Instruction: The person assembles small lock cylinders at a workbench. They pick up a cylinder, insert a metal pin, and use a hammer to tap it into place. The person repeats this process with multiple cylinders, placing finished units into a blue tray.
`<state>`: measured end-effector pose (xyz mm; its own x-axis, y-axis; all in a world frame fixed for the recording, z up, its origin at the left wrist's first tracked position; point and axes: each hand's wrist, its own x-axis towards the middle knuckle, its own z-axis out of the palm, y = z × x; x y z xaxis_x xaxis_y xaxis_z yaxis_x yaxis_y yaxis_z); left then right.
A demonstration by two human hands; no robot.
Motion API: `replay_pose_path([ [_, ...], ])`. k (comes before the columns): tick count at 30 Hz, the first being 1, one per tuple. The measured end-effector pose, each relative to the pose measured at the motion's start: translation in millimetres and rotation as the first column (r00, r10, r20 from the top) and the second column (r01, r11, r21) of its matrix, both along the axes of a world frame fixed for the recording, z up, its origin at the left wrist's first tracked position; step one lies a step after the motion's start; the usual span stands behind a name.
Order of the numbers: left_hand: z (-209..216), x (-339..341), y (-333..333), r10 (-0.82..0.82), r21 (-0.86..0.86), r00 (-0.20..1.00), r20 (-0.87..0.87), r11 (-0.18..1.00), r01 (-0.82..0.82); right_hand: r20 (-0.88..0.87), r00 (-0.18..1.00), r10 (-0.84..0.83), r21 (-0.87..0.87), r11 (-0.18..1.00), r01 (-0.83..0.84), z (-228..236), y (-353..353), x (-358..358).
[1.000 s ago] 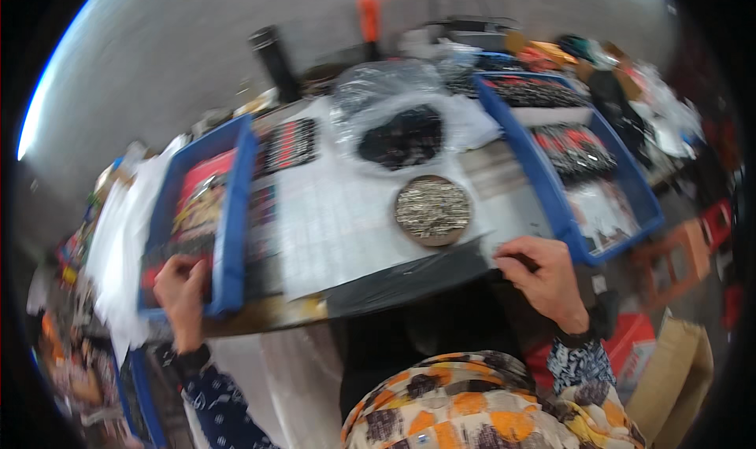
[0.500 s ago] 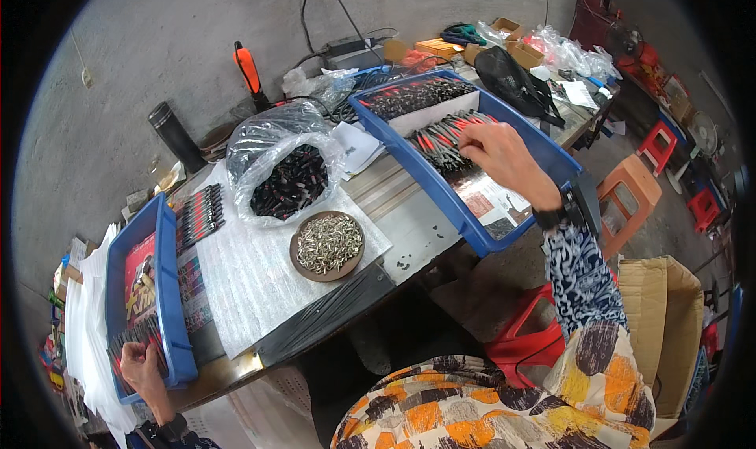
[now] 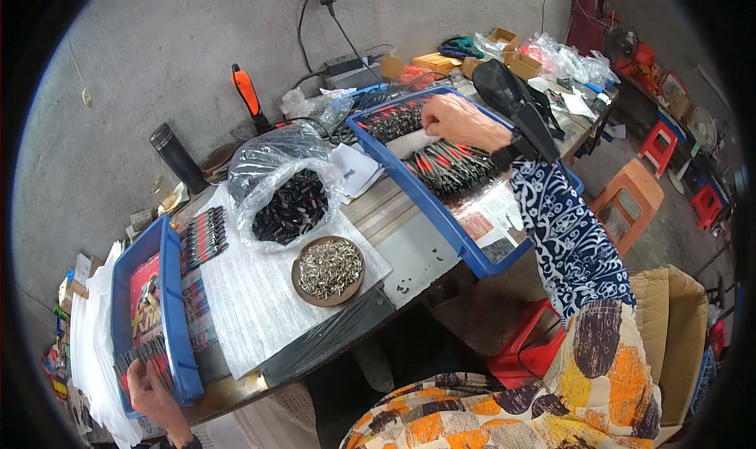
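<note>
Head: right fingers near flat divider, slim black-red rods.

Your right sleeve is navy with white swirls; your smock, cream with orange, yellow and dark patches. Your right-hand tray is blue, its slim pieces red and black.

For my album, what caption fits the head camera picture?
Left hand at one blue tray, right hand over another blue tray, a dish of silvery pieces between.
</note>
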<state>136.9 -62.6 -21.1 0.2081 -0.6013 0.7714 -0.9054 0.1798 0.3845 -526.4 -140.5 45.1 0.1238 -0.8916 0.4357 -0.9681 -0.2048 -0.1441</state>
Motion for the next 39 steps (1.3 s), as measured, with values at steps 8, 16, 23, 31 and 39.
replay_pose_path([
  [8,11.2,-51.5,31.9,-0.046,0.022,0.999,0.000,0.999,0.046,-0.009,0.992,-0.129,-0.083,0.988,0.128,2.4,-82.6,0.8],
  [16,18.8,-90.4,35.0,-0.075,0.074,0.997,-0.023,0.994,0.076,-0.077,0.971,-0.228,-0.113,0.969,0.219,-8.6,-137.1,-1.2],
  [23,30.2,-118.6,36.1,-0.163,0.146,0.983,0.090,0.978,0.148,-0.407,0.890,-0.207,-0.048,0.977,0.206,-19.8,-179.9,-2.0],
  [31,22.4,-124.2,28.0,-0.197,0.219,0.980,0.040,0.958,0.184,-0.610,0.793,-0.019,-0.082,0.996,-0.039,-28.2,-199.7,-8.7],
  [39,18.5,-125.9,26.9,-0.241,0.216,0.970,0.022,0.949,0.231,-0.576,0.813,0.088,-0.011,0.993,-0.116,-19.8,-184.4,-8.5],
])
